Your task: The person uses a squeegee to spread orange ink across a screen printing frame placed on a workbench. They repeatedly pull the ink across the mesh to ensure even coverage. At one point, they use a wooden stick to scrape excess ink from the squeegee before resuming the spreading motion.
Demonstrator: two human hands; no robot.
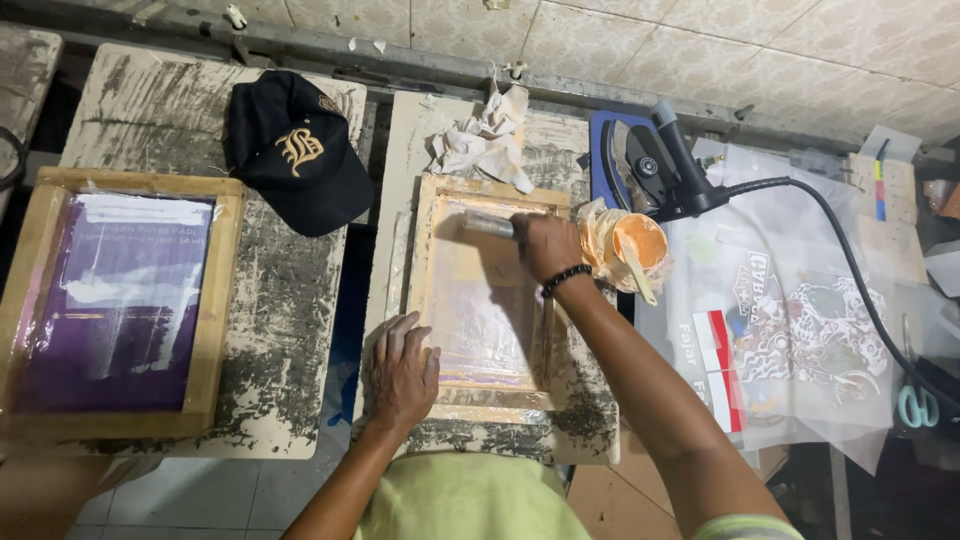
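Small wooden-framed printing screen [487,300], long axis running away from the person. Left hand [400,372] flat, fingers spread, pressing its near-left corner; holds nothing. Right hand [545,246] closed round a pale squeegee [489,224] lying crosswise at the screen's far end. Ink cup [638,243] just right of the screen.

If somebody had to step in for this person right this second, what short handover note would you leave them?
Left hand: flat on the bottom-left corner of the wooden screen frame, pressing it down.
Right hand: closed on a squeegee near the top of the mesh.
Close by: an open pot of orange ink with a stick in it to the right, a crumpled rag above, a second frame with a purple screen on the left board.
Done: the mesh looks wet with ink.
Left: I cannot tell how much.
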